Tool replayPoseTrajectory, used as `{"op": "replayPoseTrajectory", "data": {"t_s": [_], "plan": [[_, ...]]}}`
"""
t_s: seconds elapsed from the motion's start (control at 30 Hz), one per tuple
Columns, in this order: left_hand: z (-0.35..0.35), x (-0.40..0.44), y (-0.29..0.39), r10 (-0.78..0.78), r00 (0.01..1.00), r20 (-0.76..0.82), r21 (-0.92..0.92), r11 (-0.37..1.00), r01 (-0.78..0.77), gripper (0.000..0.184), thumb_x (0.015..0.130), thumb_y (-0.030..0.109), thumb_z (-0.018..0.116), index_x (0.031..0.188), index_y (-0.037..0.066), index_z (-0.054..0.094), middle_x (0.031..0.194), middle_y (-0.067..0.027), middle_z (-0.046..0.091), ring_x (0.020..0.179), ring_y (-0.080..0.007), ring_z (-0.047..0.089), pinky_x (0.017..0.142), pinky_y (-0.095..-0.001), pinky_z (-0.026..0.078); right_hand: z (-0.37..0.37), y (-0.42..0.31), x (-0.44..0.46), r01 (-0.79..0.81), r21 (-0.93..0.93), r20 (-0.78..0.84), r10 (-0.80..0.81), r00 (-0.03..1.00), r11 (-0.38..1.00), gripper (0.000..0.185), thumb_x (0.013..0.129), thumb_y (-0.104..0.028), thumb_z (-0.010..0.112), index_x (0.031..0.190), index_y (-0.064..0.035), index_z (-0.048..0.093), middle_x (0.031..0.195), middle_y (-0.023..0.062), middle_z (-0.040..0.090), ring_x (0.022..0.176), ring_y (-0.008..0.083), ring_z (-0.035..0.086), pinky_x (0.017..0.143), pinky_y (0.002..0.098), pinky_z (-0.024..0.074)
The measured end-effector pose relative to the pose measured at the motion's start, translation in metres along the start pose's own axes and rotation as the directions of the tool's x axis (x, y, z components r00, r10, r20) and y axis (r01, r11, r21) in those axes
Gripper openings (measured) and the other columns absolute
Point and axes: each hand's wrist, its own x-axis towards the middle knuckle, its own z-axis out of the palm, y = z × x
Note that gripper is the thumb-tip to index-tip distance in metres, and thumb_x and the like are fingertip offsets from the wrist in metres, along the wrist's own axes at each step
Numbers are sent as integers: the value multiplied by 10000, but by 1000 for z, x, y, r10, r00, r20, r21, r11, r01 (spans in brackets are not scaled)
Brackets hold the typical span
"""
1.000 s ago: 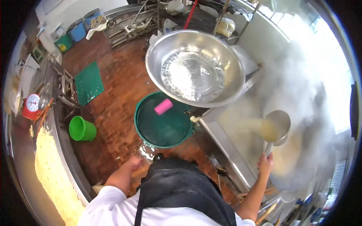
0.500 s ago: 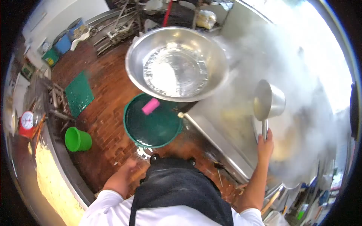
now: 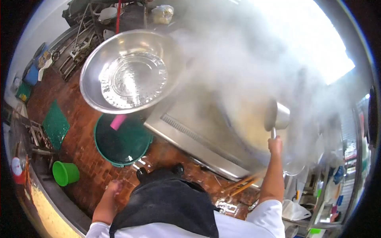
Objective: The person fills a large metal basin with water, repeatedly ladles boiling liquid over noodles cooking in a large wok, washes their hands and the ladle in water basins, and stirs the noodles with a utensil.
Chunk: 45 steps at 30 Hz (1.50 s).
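Note:
My right hand [image 3: 274, 146] is wrapped round the handle of a metal ladle pot [image 3: 281, 116], tilted on its side over a large steaming vat [image 3: 254, 123] of pale yellowish liquid. Steam partly veils the vat and the pot. My left hand [image 3: 114, 186] hangs low at my left side, near the green tub; its fingers are blurred. A wide steel bowl [image 3: 133, 75], shiny inside, stands ahead of me to the left, above part of the green tub [image 3: 123, 142]. A pink cylinder [image 3: 118, 122] lies in the tub.
The vat's steel counter edge [image 3: 198, 150] runs diagonally before me. On the brick floor are a light green bucket [image 3: 66, 173] and a green mat [image 3: 56, 125]. A red scale [image 3: 17, 168] stands far left. Shelves with white bags [image 3: 295, 210] are at the lower right.
The view has turned right, so the bowl, tub and bucket appear further left and more of the vat shows. The ladle pot has tipped from facing up to lying sideways, still in my right hand.

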Motion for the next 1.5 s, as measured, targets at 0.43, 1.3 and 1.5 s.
{"op": "replayPoseTrajectory", "data": {"t_s": [0.43,1.3,1.5], "plan": [[13,-6,-6,16,989,-146,166,986,8,187,815,318,542,856,135,531,630,2,500,510,-116,466,412,-303,367,-14,-98,-45,-717,405,844,69,531,567,120,773,-175,604,759,-68,551,583,-1,521,443,93,456,373,248,357],[-38,19,-19,124,981,-150,247,965,-85,270,828,299,538,808,39,610,601,-55,552,434,-171,480,375,-351,362,-121,-190,-172,-495,686,660,-170,732,534,249,755,-90,580,993,-29,537,614,14,513,401,87,446,342,220,358],[-47,4,-39,-22,982,-190,100,994,42,347,831,351,535,624,74,565,490,-43,466,381,-161,405,348,-346,304,-119,-198,-180,-418,695,616,-184,766,586,203,764,-93,579,952,-34,532,607,19,516,394,89,447,339,225,364]]}}
